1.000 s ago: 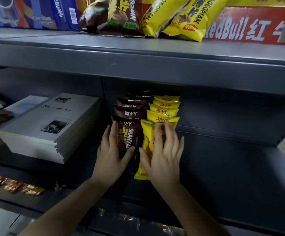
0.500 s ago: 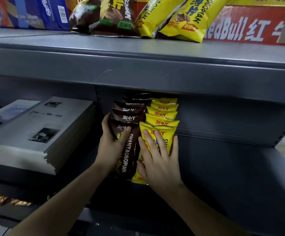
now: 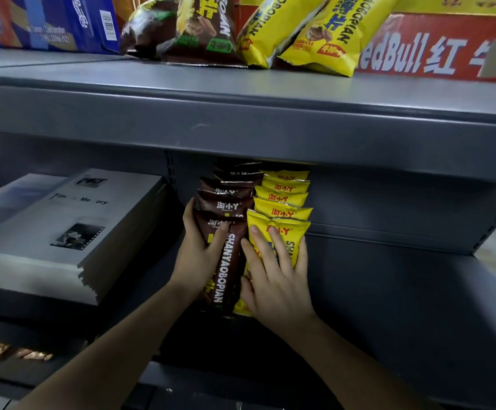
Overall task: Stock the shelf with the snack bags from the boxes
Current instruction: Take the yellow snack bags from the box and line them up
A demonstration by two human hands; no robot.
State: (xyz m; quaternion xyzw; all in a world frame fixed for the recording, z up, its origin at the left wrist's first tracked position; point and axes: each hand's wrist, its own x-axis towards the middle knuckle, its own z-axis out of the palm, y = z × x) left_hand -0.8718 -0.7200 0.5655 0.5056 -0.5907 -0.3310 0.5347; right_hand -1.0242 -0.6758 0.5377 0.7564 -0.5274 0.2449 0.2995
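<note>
Two rows of snack bags stand upright on the grey middle shelf (image 3: 418, 306): brown bags (image 3: 226, 202) on the left, yellow bags (image 3: 282, 208) on the right. My left hand (image 3: 199, 255) grips the left side of the front brown bag (image 3: 229, 270), thumb across its face. My right hand (image 3: 273, 279) lies flat with straight fingers pressed on the front yellow bag (image 3: 285, 235). The lower parts of both front bags are hidden behind my hands.
A stack of grey printed booklets (image 3: 63, 232) lies left of the bags. On the upper shelf (image 3: 241, 93) lie a brown bag (image 3: 190, 28) and yellow bags (image 3: 309, 31), with a blue carton (image 3: 42, 22) and a red Red Bull carton (image 3: 436, 48). Small gold packets (image 3: 13, 350) lie on a lower level.
Both hands have pushed the front bags back and upright against their rows. My left hand went from flat on the brown bag to gripping its side. The view has moved closer.
</note>
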